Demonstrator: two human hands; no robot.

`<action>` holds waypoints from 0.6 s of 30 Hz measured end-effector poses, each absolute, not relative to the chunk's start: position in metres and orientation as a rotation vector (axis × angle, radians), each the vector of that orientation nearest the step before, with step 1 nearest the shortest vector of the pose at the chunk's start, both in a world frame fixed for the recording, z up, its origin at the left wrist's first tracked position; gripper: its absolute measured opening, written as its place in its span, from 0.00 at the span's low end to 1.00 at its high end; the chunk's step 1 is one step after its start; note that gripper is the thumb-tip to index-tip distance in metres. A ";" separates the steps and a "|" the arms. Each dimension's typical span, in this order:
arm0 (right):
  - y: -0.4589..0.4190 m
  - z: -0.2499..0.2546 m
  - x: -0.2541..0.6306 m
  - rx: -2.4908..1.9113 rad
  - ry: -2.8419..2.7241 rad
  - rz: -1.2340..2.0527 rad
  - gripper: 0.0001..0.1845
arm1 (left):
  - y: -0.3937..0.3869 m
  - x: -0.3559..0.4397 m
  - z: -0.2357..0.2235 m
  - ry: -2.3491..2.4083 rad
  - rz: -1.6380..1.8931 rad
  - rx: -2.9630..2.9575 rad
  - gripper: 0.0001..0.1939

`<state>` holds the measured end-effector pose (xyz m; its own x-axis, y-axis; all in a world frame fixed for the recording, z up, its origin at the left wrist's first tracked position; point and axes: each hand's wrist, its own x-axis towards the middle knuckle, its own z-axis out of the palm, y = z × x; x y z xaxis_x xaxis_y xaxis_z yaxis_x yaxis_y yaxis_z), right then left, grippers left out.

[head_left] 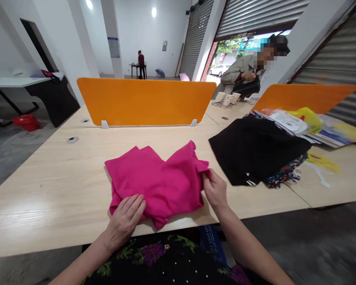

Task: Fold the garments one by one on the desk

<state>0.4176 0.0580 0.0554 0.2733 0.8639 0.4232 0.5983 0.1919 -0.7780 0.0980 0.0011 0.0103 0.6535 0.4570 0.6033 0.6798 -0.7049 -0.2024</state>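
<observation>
No brand or label on the pink cloth [158, 180] can be read. The only writing is on the printed papers at the far right, and it is too small to make out.

At the far left, behind the wooden table [47, 190], a red bag [26, 122] lies on the floor near a white table [14, 82]. Two round cable holes sit in the wooden top near its left back edge.

The left hand [126, 219] lies flat, palm down, on the lower left corner of the pink cloth. Its fingers are spread and close around nothing; they only press the cloth to the table.

The pink cloth is folded in several layers and lies at the near edge of the table, directly in front of the person. Its long axis runs left to right, a little raised toward the right, and two corners point toward the orange divider [145, 101] standing behind it.

The right hand [215, 190] pinches the right edge of the cloth between thumb and fingers, closed on a small fold.

Just beside this hand, apart from the pink cloth, lies a black garment [255, 150] on top of a patterned cloth [284, 174]. Further right are plastic bags and papers [299, 120], with a second orange divider [302, 97] behind. Beyond it another person [246, 69] stands near some paper cups [227, 99].
</observation>
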 end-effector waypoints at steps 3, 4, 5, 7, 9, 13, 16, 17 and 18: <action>0.048 0.032 0.458 -1.672 -1.204 0.372 0.19 | -0.001 0.088 0.002 -0.964 -0.761 -2.406 0.19; 0.044 0.024 0.469 -1.706 -1.155 0.422 0.19 | -0.001 0.087 0.000 -0.972 -0.760 -2.418 0.19; 0.041 0.018 0.479 -1.746 -1.129 0.465 0.19 | 0.000 0.086 -0.003 -0.980 -0.758 -2.441 0.20; 0.035 0.014 0.493 -1.853 -1.139 0.427 0.18 | 0.003 0.087 -0.006 -1.038 -0.746 -2.502 0.25; 0.031 0.021 0.496 -1.904 -1.203 0.157 0.21 | 0.006 0.089 -0.006 -1.128 -0.731 -2.543 0.33; 0.047 0.055 0.466 -1.674 -1.498 -0.203 0.25 | 0.015 0.098 0.001 -1.192 -0.643 -2.621 0.41; 0.082 0.070 0.422 -1.673 -1.923 0.023 0.27 | 0.020 0.104 0.007 -1.219 -0.564 -2.682 0.40; 0.094 0.071 0.407 -1.728 -2.050 0.122 0.29 | 0.021 0.105 0.008 -1.226 -0.536 -2.687 0.39; 0.105 0.071 0.392 -1.780 -2.158 0.204 0.30 | 0.022 0.106 0.007 -1.229 -0.505 -2.679 0.38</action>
<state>0.3923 0.1046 0.0708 -0.1606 0.9732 0.1644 0.9251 0.2065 -0.3186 0.1059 0.0218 0.0075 0.6074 0.7069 0.3624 0.7576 -0.6527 0.0031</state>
